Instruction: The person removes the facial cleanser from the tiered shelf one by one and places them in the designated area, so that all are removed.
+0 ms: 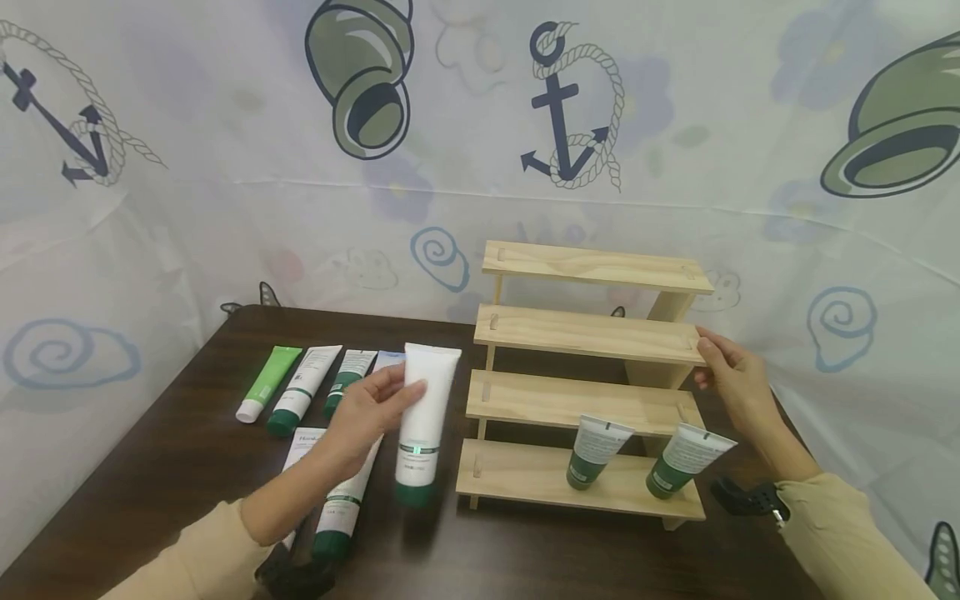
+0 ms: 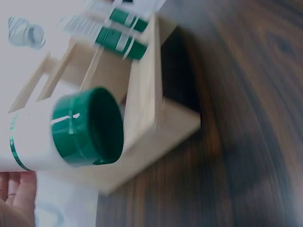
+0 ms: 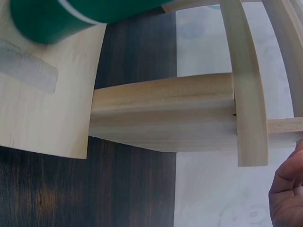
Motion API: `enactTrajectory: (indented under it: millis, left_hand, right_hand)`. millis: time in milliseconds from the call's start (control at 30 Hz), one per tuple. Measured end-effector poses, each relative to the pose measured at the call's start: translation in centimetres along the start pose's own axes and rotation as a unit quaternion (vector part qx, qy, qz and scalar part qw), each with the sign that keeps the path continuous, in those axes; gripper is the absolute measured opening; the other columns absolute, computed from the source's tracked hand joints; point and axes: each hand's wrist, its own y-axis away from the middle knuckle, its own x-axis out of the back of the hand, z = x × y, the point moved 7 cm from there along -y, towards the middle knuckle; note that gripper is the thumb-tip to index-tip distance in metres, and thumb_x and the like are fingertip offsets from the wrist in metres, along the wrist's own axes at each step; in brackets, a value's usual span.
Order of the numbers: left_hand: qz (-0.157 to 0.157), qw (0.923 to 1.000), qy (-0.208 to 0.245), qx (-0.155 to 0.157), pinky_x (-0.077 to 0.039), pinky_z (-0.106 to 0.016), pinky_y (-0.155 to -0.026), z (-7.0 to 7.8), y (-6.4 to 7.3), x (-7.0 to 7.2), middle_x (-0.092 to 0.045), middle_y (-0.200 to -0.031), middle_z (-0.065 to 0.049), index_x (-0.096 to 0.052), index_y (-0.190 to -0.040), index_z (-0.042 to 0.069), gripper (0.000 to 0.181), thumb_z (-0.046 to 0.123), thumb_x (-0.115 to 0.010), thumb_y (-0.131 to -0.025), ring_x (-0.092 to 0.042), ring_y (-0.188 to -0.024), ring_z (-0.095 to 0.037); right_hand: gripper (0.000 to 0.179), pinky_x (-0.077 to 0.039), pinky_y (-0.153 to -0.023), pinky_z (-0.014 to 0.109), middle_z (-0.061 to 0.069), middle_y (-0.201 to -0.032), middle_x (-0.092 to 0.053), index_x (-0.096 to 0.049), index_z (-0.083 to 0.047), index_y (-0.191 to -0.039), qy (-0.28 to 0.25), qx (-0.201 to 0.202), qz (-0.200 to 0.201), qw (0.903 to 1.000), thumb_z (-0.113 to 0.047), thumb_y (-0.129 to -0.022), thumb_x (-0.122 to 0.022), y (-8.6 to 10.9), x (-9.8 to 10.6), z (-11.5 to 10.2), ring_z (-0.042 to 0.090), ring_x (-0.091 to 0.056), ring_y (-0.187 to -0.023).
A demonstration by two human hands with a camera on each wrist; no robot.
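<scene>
My left hand [image 1: 371, 414] grips a large white tube [image 1: 427, 400] with a green cap [image 2: 90, 127] pointing down, held above the table just left of the wooden tiered shelf [image 1: 585, 333]. The thumb lies across the tube's front. At the shelf's right side, my right hand [image 1: 733, 375] pinches the end of the second board from the top; in the right wrist view its fingers [image 3: 286, 175] are curled by the wood. Two small white-and-green tubes, a left one [image 1: 596, 450] and a right one [image 1: 686, 458], stand cap-down on the lowest board, both leaning to the right.
Several tubes lie on the dark table [image 1: 202, 450] at left, among them a green tube [image 1: 272, 379], a white tube with a green cap [image 1: 306, 387] and another large tube [image 1: 341, 512] partly behind my left forearm. A patterned cloth [image 1: 465, 108] hangs behind the table.
</scene>
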Motion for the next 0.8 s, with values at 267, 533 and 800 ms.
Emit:
enactTrajectory:
  millis: [267, 533, 800]
  left_hand:
    - [0.005, 0.9917, -0.093, 0.088, -0.045, -0.047, -0.099, -2.9, 1.1, 8.7, -0.036, -0.145, -0.024, -0.025, -0.147, 0.000, 0.078, 0.047, -0.054, -0.092, -0.051, -0.120, -0.033]
    - [0.009, 0.9744, -0.174, 0.142, -0.054, -0.034, -0.078, -6.1, 2.5, 14.7, -0.041, -0.133, -0.029, -0.021, -0.146, -0.002, 0.087, 0.053, -0.055, -0.089, -0.061, -0.093, -0.022]
    - [0.002, 0.9586, -0.201, 0.201, -0.053, -0.032, -0.075, -9.0, 4.3, 18.9, -0.047, -0.127, -0.030, -0.019, -0.143, -0.008, 0.088, 0.055, -0.051, -0.090, -0.059, -0.091, -0.018]
  right_hand:
    - [0.059, -0.048, -0.052, 0.014, -0.014, -0.078, -0.062, -0.031, 0.015, -0.137, -0.003, 0.001, 0.000, 1.0000, -0.023, -0.097, -0.051, 0.0, -0.1, 0.0, 0.001, -0.055, -0.058]
    - [0.058, -0.048, -0.051, 0.014, -0.014, -0.078, -0.062, -0.030, 0.015, -0.138, -0.014, -0.005, 0.003, 0.9999, -0.021, -0.098, -0.051, 0.1, 0.2, 0.1, 0.001, -0.055, -0.058]
    - [0.058, -0.047, -0.051, 0.014, -0.015, -0.078, -0.062, -0.029, 0.015, -0.138, -0.013, -0.008, 0.000, 0.9999, -0.021, -0.098, -0.050, 0.1, 0.0, 0.1, 0.001, -0.055, -0.057]
